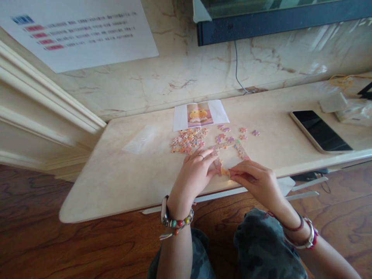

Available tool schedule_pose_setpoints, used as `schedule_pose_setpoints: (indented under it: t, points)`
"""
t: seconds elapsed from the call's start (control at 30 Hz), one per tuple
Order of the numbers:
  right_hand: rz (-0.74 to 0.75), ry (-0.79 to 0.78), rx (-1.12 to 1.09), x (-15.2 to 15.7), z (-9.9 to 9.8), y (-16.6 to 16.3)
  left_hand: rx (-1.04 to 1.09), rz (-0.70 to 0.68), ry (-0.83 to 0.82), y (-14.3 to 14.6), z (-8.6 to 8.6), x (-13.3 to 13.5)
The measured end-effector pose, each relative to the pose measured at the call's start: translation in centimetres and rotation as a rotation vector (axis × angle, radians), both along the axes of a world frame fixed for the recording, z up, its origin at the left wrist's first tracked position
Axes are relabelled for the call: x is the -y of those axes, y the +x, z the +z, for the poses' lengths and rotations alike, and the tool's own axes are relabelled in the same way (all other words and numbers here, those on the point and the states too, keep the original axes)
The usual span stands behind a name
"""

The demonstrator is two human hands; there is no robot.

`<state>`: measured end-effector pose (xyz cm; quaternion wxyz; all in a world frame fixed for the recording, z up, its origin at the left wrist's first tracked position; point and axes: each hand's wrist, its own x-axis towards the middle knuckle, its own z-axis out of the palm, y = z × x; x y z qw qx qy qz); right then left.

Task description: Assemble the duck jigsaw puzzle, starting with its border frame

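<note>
My left hand (195,173) rests on the marble tabletop (122,174), fingers stretched toward the left edge of a partly joined puzzle frame (232,147). My right hand (252,179) is pinched on a small orange puzzle piece (224,171) at the frame's near corner, right beside the left fingertips. A heap of loose pastel puzzle pieces (188,141) lies just beyond the left hand. Several more loose pieces (232,133) are scattered behind the frame. A printed reference picture (199,114) of a yellow cartoon figure lies flat at the back.
A clear plastic bag (139,141) lies left of the heap. A tablet (321,131) with a dark screen lies at the right, with plastic wrapping (353,110) behind it. A cable (236,69) hangs down the marble wall. The table edge is near my knees.
</note>
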<state>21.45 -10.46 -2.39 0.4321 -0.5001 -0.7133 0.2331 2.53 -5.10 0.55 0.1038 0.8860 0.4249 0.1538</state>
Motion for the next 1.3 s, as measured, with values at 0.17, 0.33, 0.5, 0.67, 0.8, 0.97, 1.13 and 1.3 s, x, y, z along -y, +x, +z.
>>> schedule_pose_setpoints:
  t: [0.17,0.33,0.5,0.67,0.8,0.97,1.13,1.3]
  points:
    - [-0.046,0.005,-0.010,0.1,0.0,0.6,-0.001,-0.011,0.014,0.0,0.1,-0.1]
    - [-0.107,-0.021,-0.063,0.3,-0.1,1.1,0.005,-0.049,0.023,0.4,0.4,0.0]
    - [-0.159,-0.030,-0.064,0.5,-0.1,1.6,-0.018,-0.039,0.005,0.7,0.1,0.1]
    - [-0.170,-0.013,-0.013,1.0,0.3,1.3,-0.008,0.000,0.022,0.6,0.0,0.0]
    - [-0.183,0.086,0.105,1.3,0.3,-0.5,0.006,-0.028,0.045,0.7,0.4,0.1]
    - [-0.127,0.093,0.243,1.1,-0.1,-2.1,0.022,-0.083,0.023,0.7,0.2,0.1]
    - [-0.027,0.057,0.226,0.4,0.2,-1.1,0.045,-0.054,-0.019,0.5,-0.2,0.0]
    - [0.026,0.026,0.313,0.1,0.5,-0.7,0.042,-0.043,-0.039,0.5,-0.1,0.0]
